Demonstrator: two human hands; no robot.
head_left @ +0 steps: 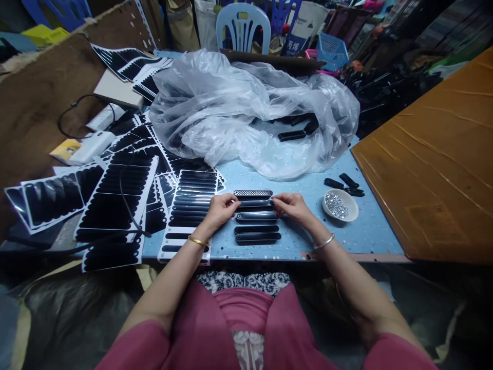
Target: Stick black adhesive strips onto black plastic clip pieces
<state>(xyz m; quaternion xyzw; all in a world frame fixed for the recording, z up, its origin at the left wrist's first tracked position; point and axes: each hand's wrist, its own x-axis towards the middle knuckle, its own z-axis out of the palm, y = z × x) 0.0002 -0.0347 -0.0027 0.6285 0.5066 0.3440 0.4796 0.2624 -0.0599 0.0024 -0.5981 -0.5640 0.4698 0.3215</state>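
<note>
Left hand (pixel 224 209) and right hand (pixel 288 205) pinching a glossy black strip (pixel 256 203), round-ended bars (pixel 258 237) alongside, crinkled translucent plastic (pixel 211 92) beyond

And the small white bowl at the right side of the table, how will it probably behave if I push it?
The bowl would probably slide rather than tip, since it looks low and wide. The small shiny pieces inside look loose, so they may shift. They look metallic, so it might feel heavy for its size.

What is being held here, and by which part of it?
A black strip, by its ends: the left hand at its left end, the right hand at its right.
</note>
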